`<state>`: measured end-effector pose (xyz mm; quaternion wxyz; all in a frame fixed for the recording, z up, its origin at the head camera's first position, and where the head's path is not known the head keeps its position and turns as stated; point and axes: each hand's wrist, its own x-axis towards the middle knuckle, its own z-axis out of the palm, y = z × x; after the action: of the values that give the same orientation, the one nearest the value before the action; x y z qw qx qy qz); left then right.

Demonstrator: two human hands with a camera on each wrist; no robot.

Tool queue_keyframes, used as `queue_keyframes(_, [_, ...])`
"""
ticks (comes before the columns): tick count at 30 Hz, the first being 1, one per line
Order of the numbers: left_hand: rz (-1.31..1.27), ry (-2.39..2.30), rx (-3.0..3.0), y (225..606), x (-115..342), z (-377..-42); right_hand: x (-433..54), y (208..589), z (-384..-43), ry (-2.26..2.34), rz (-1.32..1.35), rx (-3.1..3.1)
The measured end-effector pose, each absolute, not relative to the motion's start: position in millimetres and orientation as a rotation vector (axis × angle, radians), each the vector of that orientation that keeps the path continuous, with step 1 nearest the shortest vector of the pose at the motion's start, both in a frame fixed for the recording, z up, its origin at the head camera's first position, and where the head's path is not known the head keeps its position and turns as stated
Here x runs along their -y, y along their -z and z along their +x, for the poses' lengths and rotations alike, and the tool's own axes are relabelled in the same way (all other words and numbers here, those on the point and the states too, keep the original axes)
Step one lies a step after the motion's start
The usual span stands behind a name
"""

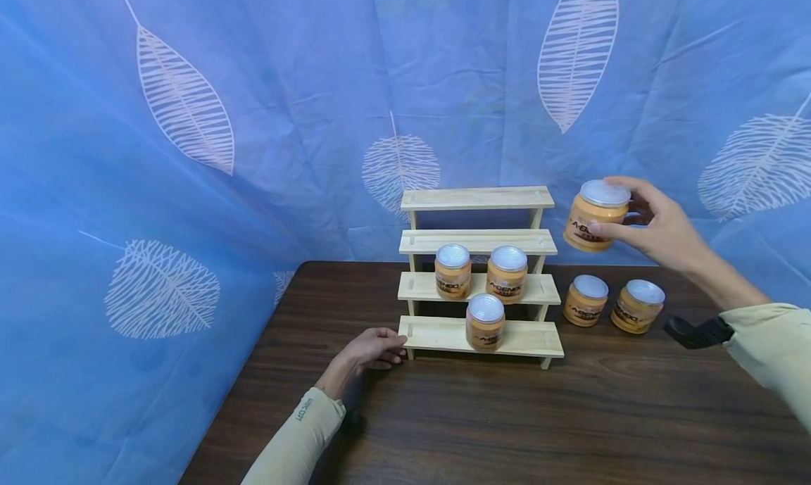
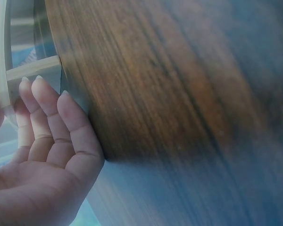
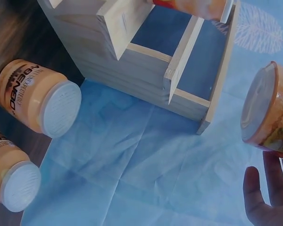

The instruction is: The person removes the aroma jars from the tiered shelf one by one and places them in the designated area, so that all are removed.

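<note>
High at the right in the head view, my right hand (image 1: 668, 230) grips an orange jar (image 1: 586, 224) with a silvery lid, thumb across its front. The jar is in the air, right of a four-step wooden display rack (image 1: 434, 334). My left hand (image 1: 370, 349) is at the rack's lowest step, pinching its left end with the thumb on top and the fingers below. In the left wrist view, the fingers (image 2: 75, 127) lie against the rack's end. One jar (image 1: 485, 323) stands on the lowest step, and two jars (image 1: 453, 272) stand on the step above.
Two more jars (image 1: 586, 302) stand on the dark wooden table (image 1: 481, 421) right of the rack. Behind the rack hangs a blue cloth (image 1: 317, 119) with white leaf prints. The rack's two upper steps (image 1: 478, 198) hold no jars.
</note>
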<state>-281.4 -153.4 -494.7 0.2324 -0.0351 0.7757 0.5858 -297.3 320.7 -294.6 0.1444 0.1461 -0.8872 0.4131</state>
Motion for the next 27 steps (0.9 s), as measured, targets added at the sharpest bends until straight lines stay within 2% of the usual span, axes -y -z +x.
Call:
queue_keyframes(12, [-0.081, -1.606, -2.128, 491.8, 153.5, -280.6, -319.1, 304.4, -282.3, -1.254, 0.452, 2.545])
queue_keyframes(27, [-0.086, -1.616, -2.119, 494.2, 153.6, -281.4, -332.7, 337.0, -258.1, -1.260, 0.438, 2.619])
